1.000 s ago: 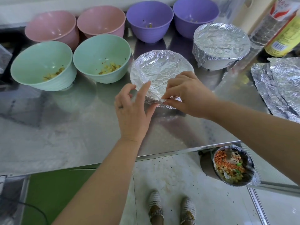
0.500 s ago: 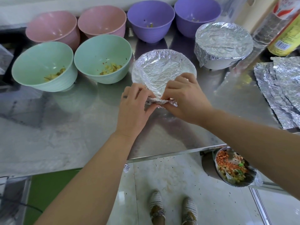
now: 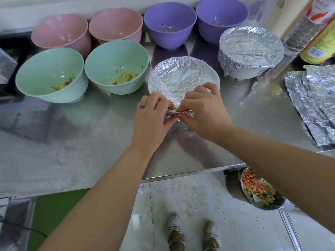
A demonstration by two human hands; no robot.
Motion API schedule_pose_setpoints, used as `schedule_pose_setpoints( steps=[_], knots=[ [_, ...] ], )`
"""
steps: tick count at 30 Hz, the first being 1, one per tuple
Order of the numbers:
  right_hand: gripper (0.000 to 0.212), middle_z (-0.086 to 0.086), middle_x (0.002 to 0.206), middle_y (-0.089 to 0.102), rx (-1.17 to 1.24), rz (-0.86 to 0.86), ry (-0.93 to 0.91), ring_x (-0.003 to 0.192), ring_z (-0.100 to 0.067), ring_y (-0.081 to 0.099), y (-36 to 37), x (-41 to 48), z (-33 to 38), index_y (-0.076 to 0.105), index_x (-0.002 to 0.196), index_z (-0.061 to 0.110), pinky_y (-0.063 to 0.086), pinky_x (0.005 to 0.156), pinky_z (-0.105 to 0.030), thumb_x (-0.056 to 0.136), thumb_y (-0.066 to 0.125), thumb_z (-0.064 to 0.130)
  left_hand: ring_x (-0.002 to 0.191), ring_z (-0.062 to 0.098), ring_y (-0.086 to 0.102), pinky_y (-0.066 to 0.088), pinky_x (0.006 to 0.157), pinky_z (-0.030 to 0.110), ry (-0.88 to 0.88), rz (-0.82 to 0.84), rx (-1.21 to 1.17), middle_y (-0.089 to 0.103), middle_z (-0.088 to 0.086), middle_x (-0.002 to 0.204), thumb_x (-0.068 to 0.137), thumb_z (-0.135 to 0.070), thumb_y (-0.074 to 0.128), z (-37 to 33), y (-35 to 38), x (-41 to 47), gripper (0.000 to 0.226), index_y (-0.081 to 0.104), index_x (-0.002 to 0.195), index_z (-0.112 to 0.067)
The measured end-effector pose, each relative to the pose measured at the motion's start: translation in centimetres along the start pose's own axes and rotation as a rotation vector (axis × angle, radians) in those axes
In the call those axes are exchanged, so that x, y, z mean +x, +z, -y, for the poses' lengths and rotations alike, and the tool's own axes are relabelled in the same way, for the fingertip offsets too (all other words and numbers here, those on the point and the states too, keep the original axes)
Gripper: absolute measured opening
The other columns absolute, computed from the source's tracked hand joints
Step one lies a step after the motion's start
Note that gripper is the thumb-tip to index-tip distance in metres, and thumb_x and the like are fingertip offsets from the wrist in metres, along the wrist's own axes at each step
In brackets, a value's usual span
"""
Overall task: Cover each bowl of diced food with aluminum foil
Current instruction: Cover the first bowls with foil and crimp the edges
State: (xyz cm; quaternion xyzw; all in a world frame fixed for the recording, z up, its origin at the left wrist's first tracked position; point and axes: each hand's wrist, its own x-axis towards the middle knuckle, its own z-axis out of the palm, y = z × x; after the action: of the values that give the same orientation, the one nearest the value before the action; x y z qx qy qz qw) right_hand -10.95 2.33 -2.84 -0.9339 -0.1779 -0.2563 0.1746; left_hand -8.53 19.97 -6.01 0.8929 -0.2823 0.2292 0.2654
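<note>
Foil-covered middle bowl on the steel table, just beyond both hands. Pinched between the curled fingers of the left hand and the right hand: a twisted tail of foil at that bowl's near rim, gripped from both sides, knuckles close together. Dark ring on one left finger.

Left of the hands, a near green bowl and a second green bowl, both uncovered, with yellowish diced bits inside. Farther back, a left pink bowl and a right pink bowl, then a left purple bowl and a right purple bowl, all open. To the far right of the hands, a white bowl capped in foil. Crumpled loose foil sheets at the table's right edge, well apart from the hands.

Below the table's near edge, a dark bowl of mixed dice, orange, yellow and green, partly hidden by the right forearm. Pale mesh shoes on the tiled floor.

At far right, a clear bottle beside a yellow-labelled bottle. Barcode on the yellow label, red mark above it, lettering too blurred to read.
</note>
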Motion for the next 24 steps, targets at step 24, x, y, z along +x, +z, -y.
schedule_pose_setpoints(
  steps=[24],
  knots=[
    [0.019, 0.005, 0.086, 0.067, 0.136, 0.209, -0.12, 0.083, -0.025, 0.058, -2.4, 0.1, -2.5, 0.077, 0.089, 0.02, 0.043, 0.085, -0.043, 0.088, 0.068, 0.036, 0.1, 0.006, 0.055, 0.039, 0.083, 0.006, -0.671, -0.074, -0.492, 0.058, -0.005, 0.107, 0.082, -0.031, 0.082, -7.0, 1.2, -2.9, 0.039, 0.053, 0.106, -0.023]
  ],
)
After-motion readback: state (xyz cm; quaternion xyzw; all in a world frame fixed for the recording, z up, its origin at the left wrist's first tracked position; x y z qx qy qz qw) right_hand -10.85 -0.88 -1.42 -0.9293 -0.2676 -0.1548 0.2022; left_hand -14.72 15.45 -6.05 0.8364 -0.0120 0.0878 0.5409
